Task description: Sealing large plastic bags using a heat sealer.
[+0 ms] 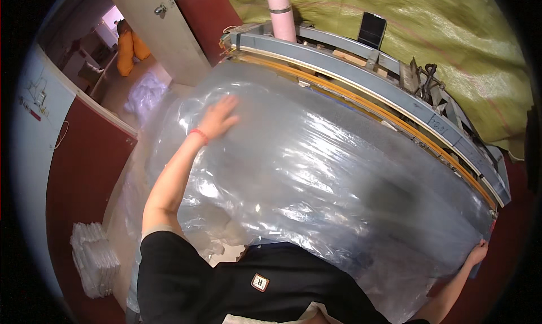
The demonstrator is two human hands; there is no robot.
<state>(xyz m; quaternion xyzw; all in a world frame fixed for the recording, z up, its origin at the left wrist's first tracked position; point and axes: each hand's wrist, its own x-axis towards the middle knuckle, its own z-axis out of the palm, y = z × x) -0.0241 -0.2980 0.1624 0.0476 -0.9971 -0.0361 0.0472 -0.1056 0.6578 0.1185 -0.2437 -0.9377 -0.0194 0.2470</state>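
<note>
A wide sheet of clear plastic film is spread in front of me, wrinkled and shiny, and it hangs over the near edge toward my body. My left hand, with a red band at the wrist, is over the left far part of the film; its fingers are spread and a little blurred. Whether the palm presses on the film I cannot tell. Far to the right, my right hand has its fingers closed on the film's right edge. The fingertips there are small and partly hidden.
A long grey metal bar with an orange strip runs along the far side. On it stand a pink flask, a phone and metal clamps. Stacked clear bags lie at lower left, near an open door.
</note>
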